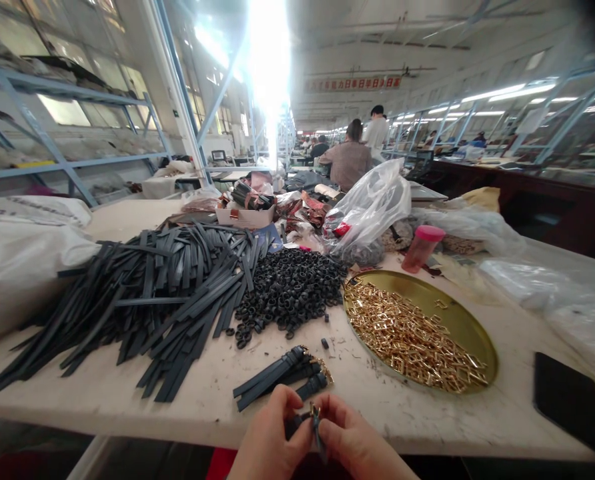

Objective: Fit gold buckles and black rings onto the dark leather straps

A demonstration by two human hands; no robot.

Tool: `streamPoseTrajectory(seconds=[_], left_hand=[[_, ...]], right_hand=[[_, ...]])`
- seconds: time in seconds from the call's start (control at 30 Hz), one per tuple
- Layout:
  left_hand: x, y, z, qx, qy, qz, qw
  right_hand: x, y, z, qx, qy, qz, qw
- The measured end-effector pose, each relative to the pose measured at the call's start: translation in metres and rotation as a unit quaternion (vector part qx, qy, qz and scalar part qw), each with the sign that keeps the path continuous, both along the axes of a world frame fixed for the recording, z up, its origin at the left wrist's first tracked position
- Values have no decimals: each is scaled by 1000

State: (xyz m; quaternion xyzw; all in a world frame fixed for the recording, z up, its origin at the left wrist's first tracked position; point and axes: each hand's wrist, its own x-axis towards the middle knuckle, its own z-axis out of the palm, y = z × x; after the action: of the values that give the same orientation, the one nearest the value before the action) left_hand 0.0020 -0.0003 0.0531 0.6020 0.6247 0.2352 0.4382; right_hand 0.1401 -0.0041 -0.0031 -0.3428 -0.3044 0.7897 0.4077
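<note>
At the table's front edge, my left hand (277,433) and my right hand (350,433) are close together, fingers pinched on a dark strap (318,437) with a gold buckle (313,408) at its end. Part of the strap is hidden by the fingers. Just beyond lies a small stack of dark straps (270,377) fitted with gold buckles. Behind it are a heap of loose black strap loops (292,287) and, to the left, a large pile of dark straps (177,287). On the right, a round gold tray (470,313) bears many loose gold buckles (412,333).
A black phone-like slab (570,400) lies at the right edge. Behind the tray stand a pink-lidded jar (422,248) and a clear plastic bag (372,207). A white sack (22,267) bulges at the left. Farther back is a box (245,217); people (350,160) are beyond.
</note>
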Motion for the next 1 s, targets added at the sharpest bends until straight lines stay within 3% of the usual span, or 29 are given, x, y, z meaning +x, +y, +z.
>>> streamPoseTrajectory(seconds=[0.17,0.3,0.37,0.47,0.53,0.63,0.8,1.0], left_hand=[[1,-9,3,0,-12,5,1000],[0,-15,6,-61,-188,4,980],[-1,-16,6,-101,-271,-2,957],[-1,-16,6,-138,-317,-5,938],[0,-16,3,-157,-314,-6,936],[4,-15,-5,-192,-308,-3,932],[7,-15,-18,-205,-326,27,922],[1,-17,-20,-212,-307,23,928]], right_hand=[[3,-5,12,17,-4,-1,1000],[4,-4,25,64,-89,-72,991],[4,-4,26,113,-182,-134,968],[7,-6,24,203,-322,-194,904],[9,-9,22,260,-362,-154,882],[9,-13,17,275,-361,-97,886],[3,-17,5,274,-411,-146,857],[6,-20,-1,321,-421,-88,844]])
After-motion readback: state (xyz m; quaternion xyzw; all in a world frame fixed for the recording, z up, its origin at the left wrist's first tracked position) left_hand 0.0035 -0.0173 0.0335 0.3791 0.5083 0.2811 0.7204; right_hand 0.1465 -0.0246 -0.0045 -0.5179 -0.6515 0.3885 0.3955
